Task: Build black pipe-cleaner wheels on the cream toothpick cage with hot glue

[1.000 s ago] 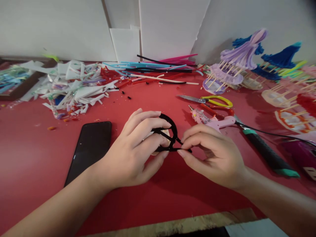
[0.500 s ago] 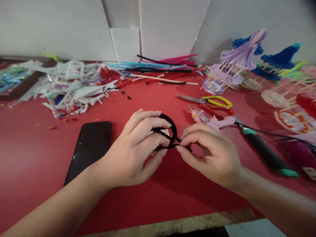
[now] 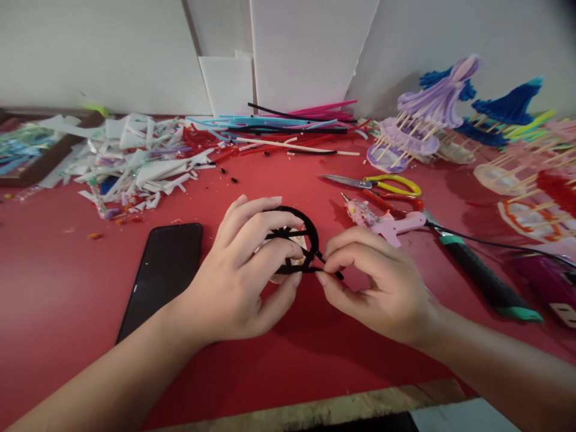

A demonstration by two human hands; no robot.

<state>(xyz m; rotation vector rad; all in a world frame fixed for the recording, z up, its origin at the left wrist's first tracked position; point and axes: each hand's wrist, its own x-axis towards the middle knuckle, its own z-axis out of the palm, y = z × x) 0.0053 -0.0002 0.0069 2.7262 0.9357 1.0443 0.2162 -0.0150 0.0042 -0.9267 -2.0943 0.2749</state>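
At center, black ring (image 3: 314, 233) between left grip (image 3: 243, 273), clasped over its left side, and right grip (image 3: 380, 285), pinching black strip (image 3: 308, 270).

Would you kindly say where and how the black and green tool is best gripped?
Probably around the middle of its black handle, coming from the near right: it is long, lies slanting with its butt toward that side, and a black cord passes its far end.

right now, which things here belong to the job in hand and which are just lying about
Belonging: black ring, held between left hand and right hand; perhaps pink glue gun, scissors.
Seemingly just lying about: black phone, white scraps.
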